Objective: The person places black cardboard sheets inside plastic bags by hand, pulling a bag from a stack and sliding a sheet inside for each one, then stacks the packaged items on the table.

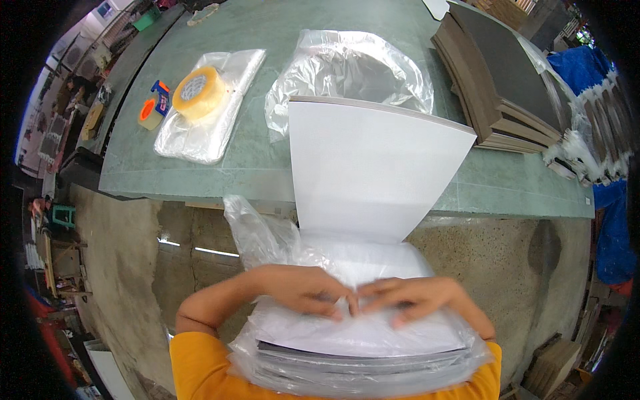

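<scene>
Left hand (301, 289) and right hand (427, 293) on a plastic-wrapped stack (373, 339), lower centre of frame.
Right fingers spread open; left fingers blurred, gripping or not I cannot tell.

Left hand (303, 290) and right hand (413, 297) blur; white stack (373, 167) hides some plastic (350, 60) behind; lower edge cuts the sleeves (200, 367).

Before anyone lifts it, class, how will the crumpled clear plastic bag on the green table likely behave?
The crumpled clear plastic bag is probably floppy, given its creases. It looks light, since the green table shows through its film. Its glossy shine suggests it may slip.
</scene>
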Motion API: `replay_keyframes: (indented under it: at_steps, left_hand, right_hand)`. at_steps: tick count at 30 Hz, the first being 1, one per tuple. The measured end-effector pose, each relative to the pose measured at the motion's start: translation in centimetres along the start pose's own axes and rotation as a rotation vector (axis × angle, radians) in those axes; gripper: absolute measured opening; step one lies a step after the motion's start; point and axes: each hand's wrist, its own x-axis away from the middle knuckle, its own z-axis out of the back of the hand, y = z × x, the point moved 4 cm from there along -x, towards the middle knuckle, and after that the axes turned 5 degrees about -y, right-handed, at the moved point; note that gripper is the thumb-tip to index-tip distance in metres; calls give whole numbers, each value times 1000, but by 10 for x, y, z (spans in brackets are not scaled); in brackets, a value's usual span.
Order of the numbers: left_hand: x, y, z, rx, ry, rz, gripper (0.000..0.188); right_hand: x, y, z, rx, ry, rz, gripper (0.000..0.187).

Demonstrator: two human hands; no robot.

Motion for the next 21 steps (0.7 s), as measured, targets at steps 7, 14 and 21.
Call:
replay_keyframes:
  at_steps: [7, 14, 21]
  left_hand:
    - [-39, -155, 55, -331, 598, 330, 30]
    - [-26, 62, 84, -8, 891, -367, 55]
    - [12, 55, 103, 84, 937, -224, 87]
  right_hand:
    - [6, 130, 22, 261, 230, -783, 68]
    - [-22, -32, 81, -230, 923, -22, 28]
    - [-4, -2, 60, 95, 340, -198, 31]
